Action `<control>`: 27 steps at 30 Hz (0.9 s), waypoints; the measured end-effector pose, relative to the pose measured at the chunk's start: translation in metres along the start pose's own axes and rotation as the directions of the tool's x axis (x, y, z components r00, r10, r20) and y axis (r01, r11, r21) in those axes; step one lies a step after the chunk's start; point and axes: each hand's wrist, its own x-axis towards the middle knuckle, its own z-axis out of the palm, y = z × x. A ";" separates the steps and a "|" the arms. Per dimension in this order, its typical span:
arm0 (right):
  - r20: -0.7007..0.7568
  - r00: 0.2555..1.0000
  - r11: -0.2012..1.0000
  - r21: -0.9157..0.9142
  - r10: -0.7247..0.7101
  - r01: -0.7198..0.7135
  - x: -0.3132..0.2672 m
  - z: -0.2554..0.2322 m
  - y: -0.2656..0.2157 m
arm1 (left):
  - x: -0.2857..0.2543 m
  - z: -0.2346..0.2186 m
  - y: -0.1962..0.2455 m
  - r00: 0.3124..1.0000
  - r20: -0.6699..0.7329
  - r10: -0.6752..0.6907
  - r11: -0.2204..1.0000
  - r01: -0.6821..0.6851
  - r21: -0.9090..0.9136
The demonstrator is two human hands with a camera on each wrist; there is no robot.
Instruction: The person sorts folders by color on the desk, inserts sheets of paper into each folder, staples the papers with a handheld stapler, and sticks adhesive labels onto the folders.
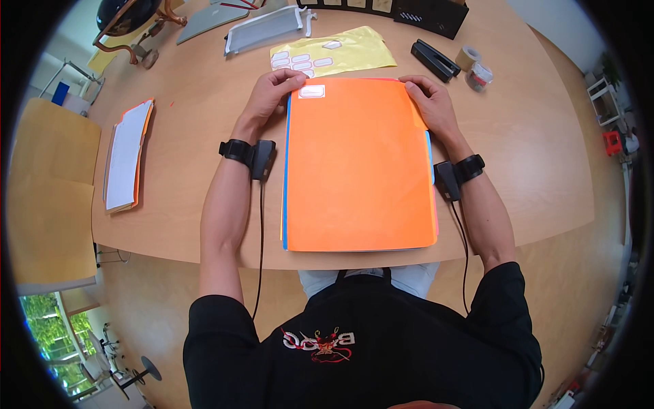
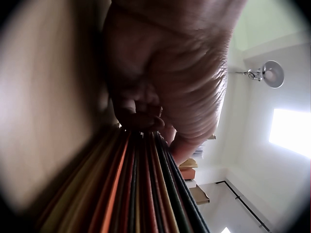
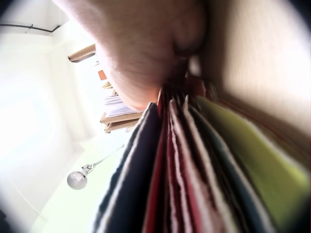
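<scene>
A stack of coloured file folders (image 1: 361,170) lies near the front edge of the table, a bright orange one on top with a small white label (image 1: 312,91) at its upper left corner. My left hand (image 1: 271,95) grips the far left corner, thumb at the label. At the far right corner my right hand (image 1: 434,108) holds the stack in the same way. Fingers of the left hand (image 2: 141,119) curl against the folder edges (image 2: 141,184) in the left wrist view. The right wrist view shows blue, red and yellow-green folders (image 3: 252,145) fanned slightly apart below the palm.
Beyond the stack lies a yellow sheet (image 1: 361,51) with white labels on it. A black stapler (image 1: 436,60) and tape rolls (image 1: 479,76) sit at the right. Another pile of papers and folders (image 1: 126,157) is at the left, and a grey mesh pouch (image 1: 266,33) lies farther back.
</scene>
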 end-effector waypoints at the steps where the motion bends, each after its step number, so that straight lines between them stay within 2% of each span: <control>1: -0.001 1.000 1.000 0.006 -0.001 0.001 0.000 0.000 0.000 | 0.001 -0.003 -0.002 1.000 0.007 -0.002 1.000 0.002 0.024; 6: 0.001 1.000 1.000 0.014 0.013 -0.013 0.000 0.000 0.000 | -0.001 -0.004 0.000 1.000 0.010 -0.004 1.000 0.004 0.029; 8: 0.001 1.000 1.000 0.019 0.018 -0.018 0.000 0.000 0.001 | -0.001 -0.009 0.002 0.995 0.097 0.008 1.000 -0.007 -0.017; 11: 0.005 1.000 1.000 0.020 0.014 -0.014 0.000 -0.001 0.001 | -0.006 -0.005 0.009 0.994 0.109 0.021 0.999 -0.026 0.046; 15: 0.022 0.999 0.998 -0.025 0.050 -0.049 0.000 -0.002 -0.001 | -0.007 0.001 0.009 0.995 0.088 0.055 0.990 -0.066 0.126; 17: 0.020 0.998 0.998 -0.037 0.054 -0.053 -0.001 -0.002 -0.002 | 0.003 -0.011 -0.002 0.995 0.100 -0.029 0.987 0.012 0.163; 20: -0.012 1.000 1.000 -0.011 0.009 -0.009 -0.001 0.000 -0.001 | -0.002 -0.004 0.004 0.995 0.081 -0.050 0.994 0.042 0.098; 27: 0.008 0.999 0.997 0.065 0.032 -0.032 0.000 -0.001 0.002 | -0.005 -0.001 0.007 0.999 0.047 -0.023 0.997 0.019 0.079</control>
